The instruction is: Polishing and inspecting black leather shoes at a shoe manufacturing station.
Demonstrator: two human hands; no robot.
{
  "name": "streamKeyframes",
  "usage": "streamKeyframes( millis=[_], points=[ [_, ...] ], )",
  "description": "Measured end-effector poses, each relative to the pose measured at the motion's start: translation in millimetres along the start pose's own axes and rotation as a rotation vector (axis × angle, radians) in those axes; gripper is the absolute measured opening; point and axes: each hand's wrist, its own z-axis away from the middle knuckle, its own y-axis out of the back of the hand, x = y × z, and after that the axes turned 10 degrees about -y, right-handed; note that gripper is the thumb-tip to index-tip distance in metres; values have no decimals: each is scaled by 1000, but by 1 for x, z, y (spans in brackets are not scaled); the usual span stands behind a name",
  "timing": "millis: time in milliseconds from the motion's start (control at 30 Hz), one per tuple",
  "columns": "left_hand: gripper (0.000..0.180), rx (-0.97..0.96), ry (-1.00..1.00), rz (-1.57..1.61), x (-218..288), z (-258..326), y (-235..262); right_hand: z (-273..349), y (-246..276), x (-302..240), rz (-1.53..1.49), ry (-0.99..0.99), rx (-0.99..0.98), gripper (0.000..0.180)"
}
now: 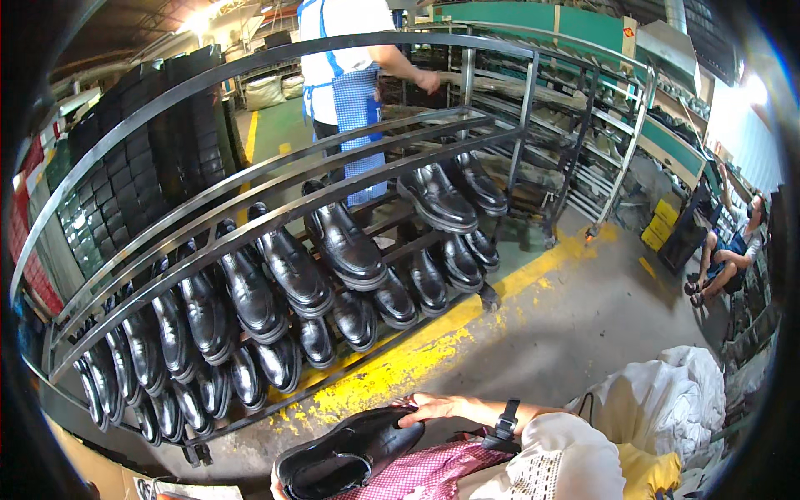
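Observation:
A black leather shoe [348, 450] is held low in front of me, its opening toward the lower left. My right hand [429, 408], with a black watch on the wrist, closes round the shoe's end at the right. Only a sliver of my left hand [277, 487] shows at the other end, against the shoe's edge; most of it is hidden behind the shoe. Beneath the shoe lies pink checked cloth [421, 468] over my front. Beyond it, a metal rack [275, 212] carries rows of shiny black shoes [350, 250] on two levels, toes toward me.
A yellow floor line [392, 367] runs along the rack's foot. Behind the rack stands a person [346, 92] in a blue checked apron. Another person [725, 254] sits at the far right near yellow boxes [661, 225]. White sacking [667, 400] is heaped at my right.

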Motion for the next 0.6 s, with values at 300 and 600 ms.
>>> streamKeyframes(
  millis=[300, 600],
  points=[
    [39, 110, 98, -41, 10, -4, -3, -6, -1, 7, -28, -68, 27, 58],
    [40, 246, 285, -441, 77, -27, -94, -8, 5, 3, -54, 2, 72, 55]
  ],
)
